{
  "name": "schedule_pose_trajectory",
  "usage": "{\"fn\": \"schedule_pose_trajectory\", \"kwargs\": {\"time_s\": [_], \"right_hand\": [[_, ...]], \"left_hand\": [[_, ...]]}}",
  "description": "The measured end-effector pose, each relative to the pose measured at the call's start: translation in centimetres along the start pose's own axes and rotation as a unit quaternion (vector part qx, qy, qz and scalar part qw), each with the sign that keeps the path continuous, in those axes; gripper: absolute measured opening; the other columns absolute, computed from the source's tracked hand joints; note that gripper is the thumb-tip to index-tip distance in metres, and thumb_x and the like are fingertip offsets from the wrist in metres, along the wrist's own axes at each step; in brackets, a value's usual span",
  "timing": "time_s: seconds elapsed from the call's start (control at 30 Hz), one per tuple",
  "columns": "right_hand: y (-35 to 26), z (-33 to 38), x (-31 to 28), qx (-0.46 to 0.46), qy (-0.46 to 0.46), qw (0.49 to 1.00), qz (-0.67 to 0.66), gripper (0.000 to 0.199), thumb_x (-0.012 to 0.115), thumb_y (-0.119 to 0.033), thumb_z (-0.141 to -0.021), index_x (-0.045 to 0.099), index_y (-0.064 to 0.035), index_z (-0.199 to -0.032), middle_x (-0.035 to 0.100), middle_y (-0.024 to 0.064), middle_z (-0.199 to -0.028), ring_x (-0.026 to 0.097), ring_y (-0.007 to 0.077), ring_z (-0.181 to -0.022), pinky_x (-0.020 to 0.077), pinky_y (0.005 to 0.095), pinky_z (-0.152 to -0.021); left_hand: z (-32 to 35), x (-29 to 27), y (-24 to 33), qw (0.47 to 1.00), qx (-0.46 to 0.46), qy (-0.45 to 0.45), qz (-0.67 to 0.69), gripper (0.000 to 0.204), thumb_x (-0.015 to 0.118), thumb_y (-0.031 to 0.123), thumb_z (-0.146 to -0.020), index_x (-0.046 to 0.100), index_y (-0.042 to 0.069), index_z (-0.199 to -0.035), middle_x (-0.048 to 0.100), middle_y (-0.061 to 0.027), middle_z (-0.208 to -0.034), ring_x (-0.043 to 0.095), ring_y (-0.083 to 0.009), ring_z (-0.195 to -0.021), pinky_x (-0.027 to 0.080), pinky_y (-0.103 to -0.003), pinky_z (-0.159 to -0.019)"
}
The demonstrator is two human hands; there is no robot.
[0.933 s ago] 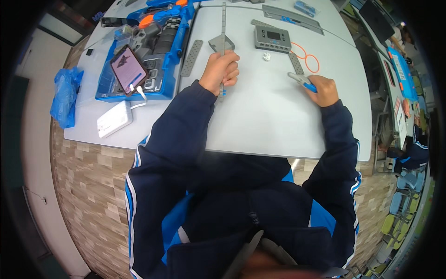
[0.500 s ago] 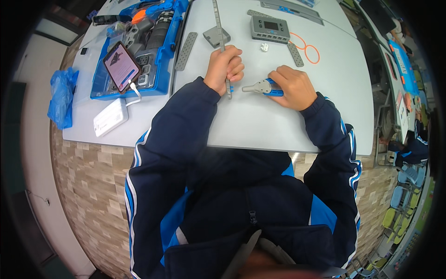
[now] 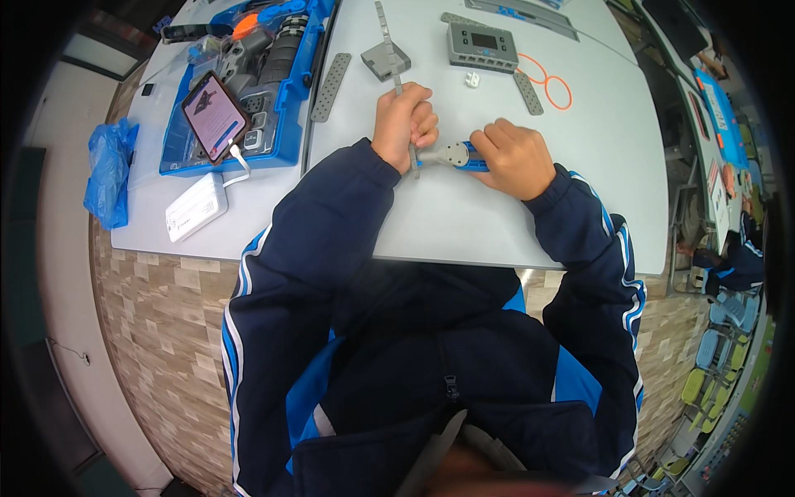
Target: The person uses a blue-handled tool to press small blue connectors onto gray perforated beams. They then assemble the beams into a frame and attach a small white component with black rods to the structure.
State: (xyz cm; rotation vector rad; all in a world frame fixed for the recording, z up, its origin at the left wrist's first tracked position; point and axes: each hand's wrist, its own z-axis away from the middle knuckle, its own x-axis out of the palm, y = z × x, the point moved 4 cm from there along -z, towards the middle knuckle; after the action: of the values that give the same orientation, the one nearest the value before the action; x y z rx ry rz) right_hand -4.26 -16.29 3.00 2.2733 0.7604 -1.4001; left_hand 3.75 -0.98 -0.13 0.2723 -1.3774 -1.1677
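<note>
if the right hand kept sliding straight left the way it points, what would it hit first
Probably the left hand: the right hand aims its grey and blue tool at the thin grey beam held there; whether they touch is unclear.

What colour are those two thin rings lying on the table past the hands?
The rings are orange, lying on the grey table; the head view shows them best.

Since the earliest picture the right hand (image 3: 515, 157) has carried its grey-and-blue part (image 3: 454, 155) in from three o'clock across the tabletop (image 3: 580, 207), so its grey end now touches the thin rod (image 3: 411, 157) held by the left hand (image 3: 403, 124).
</note>
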Motion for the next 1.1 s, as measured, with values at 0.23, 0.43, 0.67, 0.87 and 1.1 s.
{"fn": "schedule_pose_trajectory", "kwargs": {"time_s": [0.23,0.43,0.67,0.87,1.1], "right_hand": [[1.2,1.7,0.6,-0.003,0.008,1.0,0.024,0.033,0.081,-0.03,-0.069,0.057,-0.0088,-0.077,0.056,0.003,-0.063,0.06,0.0201,-0.059,0.0447,0.033,-0.045],[5.1,3.6,-1.1,0.075,0.028,0.994,0.068,0.03,0.08,-0.028,-0.073,0.058,-0.0082,-0.074,0.054,0.0041,-0.057,0.059,0.0224,-0.052,0.0438,0.0351,-0.044],[1.8,1.8,1.2,0.036,0.009,0.999,-0.018,0.03,0.08,-0.027,-0.073,0.06,-0.0064,-0.083,0.055,0.0046,-0.066,0.058,0.0224,-0.058,0.0454,0.0354,-0.047],[0.8,0.6,1.2,0.079,-0.009,0.997,-0.014,0.035,0.08,-0.031,-0.071,0.061,-0.009,-0.091,0.056,0.0061,-0.077,0.062,0.0225,-0.073,0.049,0.0352,-0.053],[0.2,0.0,0.8,0.069,0.039,0.995,-0.067,0.04,0.083,-0.033,-0.072,0.063,-0.0052,-0.092,0.054,0.0071,-0.079,0.06,0.0239,-0.067,0.0498,0.035,-0.055]], "left_hand": [[0.2,0.6,1.9,0.993,-0.036,-0.078,-0.077,0.03,0.052,0.009,-0.091,0.035,0.016,-0.067,0.025,0.0057,-0.048,0.023,-0.0069,-0.039,0.021,-0.026,-0.036],[-0.1,-1.1,3.5,0.998,-0.013,-0.009,-0.057,0.03,0.052,0.009,-0.092,0.036,0.017,-0.068,0.025,0.0063,-0.048,0.024,-0.0065,-0.037,0.02,-0.025,-0.033],[-1.5,-0.8,0.0,0.999,-0.004,-0.041,-0.034,0.032,0.051,0.012,-0.095,0.034,0.016,-0.068,0.024,0.0057,-0.047,0.023,-0.0061,-0.038,0.021,-0.024,-0.035],[-1.1,-0.2,0.1,0.999,0.01,-0.032,-0.014,0.031,0.053,0.012,-0.094,0.035,0.017,-0.07,0.025,0.0054,-0.047,0.024,-0.0065,-0.039,0.022,-0.024,-0.037],[-1.0,0.0,-0.1,0.999,0.012,-0.031,-0.034,0.033,0.056,0.017,-0.097,0.037,0.017,-0.07,0.029,0.0053,-0.047,0.026,-0.0062,-0.04,0.024,-0.024,-0.038]]}}
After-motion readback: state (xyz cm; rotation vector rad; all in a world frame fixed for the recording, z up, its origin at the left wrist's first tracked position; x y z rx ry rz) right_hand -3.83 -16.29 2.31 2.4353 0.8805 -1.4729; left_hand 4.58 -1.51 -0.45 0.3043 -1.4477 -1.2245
